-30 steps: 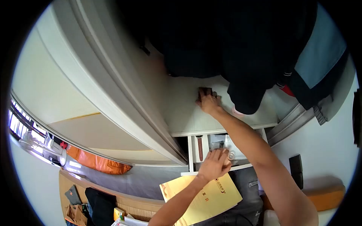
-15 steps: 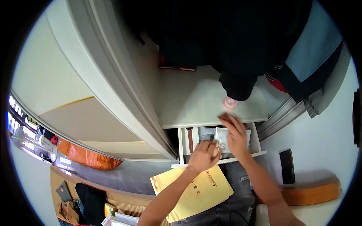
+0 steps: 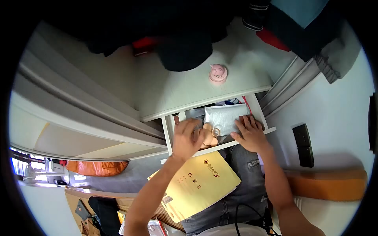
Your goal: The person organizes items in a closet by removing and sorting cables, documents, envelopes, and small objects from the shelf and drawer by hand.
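My left hand [image 3: 185, 139] is over the left part of the pulled-out drawer [image 3: 166, 135], its fingers loosely bent and blurred, thumb apart from them. Right beside the thumb lies a beige, rounded, lobed object [image 3: 208, 137], with a small ring-shaped piece [image 3: 215, 132] against it. My right hand [image 3: 250, 133] rests with spread fingers at the drawer's right side, over the edge of a white padded envelope [image 3: 224, 116]. Something dark reddish-brown shows partly beneath these fingers. A brown watch strap [image 3: 176, 118] lies in the left compartment, partly hidden by my left hand.
A yellow paper file bag [image 3: 201, 183] lies across my lap below the drawer. On the shelf above stands a pink object [image 3: 218, 74], under hanging dark clothes [image 3: 185, 51]. Sliding door edges [image 3: 90, 114] flank the left. A black wall socket [image 3: 302, 145] is on the right.
My view has shifted, and more of the drawer shows. My right hand has lowered the brown item from the shelf edge into the drawer. My left hand has moved left off the beige object.
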A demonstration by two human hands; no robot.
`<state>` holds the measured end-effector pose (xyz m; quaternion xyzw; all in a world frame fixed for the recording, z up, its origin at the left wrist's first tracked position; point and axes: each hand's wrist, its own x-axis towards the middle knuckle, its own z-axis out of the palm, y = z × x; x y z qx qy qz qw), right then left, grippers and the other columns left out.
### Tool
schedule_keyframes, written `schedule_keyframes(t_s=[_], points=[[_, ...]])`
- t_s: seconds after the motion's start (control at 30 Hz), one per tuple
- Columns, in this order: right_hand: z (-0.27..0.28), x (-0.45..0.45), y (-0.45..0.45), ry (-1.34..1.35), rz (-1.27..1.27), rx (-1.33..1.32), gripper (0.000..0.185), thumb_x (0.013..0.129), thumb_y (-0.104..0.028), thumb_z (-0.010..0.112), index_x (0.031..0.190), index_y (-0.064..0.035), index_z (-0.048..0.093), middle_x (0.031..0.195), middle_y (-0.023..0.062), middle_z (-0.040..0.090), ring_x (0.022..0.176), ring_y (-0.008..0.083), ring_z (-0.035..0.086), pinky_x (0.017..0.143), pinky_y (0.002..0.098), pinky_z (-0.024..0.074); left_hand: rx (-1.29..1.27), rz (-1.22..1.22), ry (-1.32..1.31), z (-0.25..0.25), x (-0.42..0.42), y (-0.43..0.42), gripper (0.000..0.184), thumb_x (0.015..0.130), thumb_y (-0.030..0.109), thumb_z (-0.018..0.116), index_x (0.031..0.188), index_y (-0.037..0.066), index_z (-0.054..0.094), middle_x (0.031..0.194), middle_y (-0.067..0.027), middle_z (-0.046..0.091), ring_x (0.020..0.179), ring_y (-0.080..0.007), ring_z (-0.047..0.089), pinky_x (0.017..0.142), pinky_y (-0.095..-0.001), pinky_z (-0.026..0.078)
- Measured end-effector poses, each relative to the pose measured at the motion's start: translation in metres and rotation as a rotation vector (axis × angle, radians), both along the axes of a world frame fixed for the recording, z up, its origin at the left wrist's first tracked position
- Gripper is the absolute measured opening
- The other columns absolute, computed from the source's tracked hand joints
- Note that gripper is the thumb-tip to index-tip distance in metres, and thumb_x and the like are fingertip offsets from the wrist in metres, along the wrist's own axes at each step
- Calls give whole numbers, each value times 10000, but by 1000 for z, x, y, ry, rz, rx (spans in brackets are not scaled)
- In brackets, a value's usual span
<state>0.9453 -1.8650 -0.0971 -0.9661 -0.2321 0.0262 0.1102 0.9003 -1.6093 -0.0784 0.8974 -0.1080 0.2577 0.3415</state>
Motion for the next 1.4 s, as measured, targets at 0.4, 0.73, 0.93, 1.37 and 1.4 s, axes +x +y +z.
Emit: schedule_keyframes(t_s=[0.4,0.73,0.93,1.37,1.4], points=[[8,25,3,161,-358,1069,163,847,-108,638,980,-18,666,889,69,683,799,133,632,745,268,489,243,493,68,10,196,86,481,784,173,632,1223,30,500,1136,-211,534,1057,-381,512,923,-436,421],[41,299,87,-287,139,724,311,854,-257,643,1094,-59,644,996,73,671,896,183,626,810,306,487,216,425,-12,-4,197,64,516,813,291,576,1233,10,470,1214,-292,456,1150,-432,420,1012,-506,321],[22,438,161,-445,372,57,409,898,-322,583,1240,-99,561,1226,123,584,1111,267,559,956,388,423,227,400,-4,0,197,63,526,809,314,563,1197,-31,478,1168,-277,461,1132,-428,427,988,-507,326],[21,462,194,-554,160,176,314,818,-241,614,1077,-69,655,1101,147,634,1013,293,607,899,396,466,257,427,83,-4,198,61,655,823,398,544,1301,-30,413,1214,-278,424,1165,-406,397,1020,-539,287],[20,461,194,-552,161,172,309,815,-233,613,1074,-68,656,1101,147,635,1013,292,608,898,394,467,250,422,71,-5,197,61,651,823,398,547,1298,-28,417,1216,-277,425,1168,-404,396,1023,-539,282]])
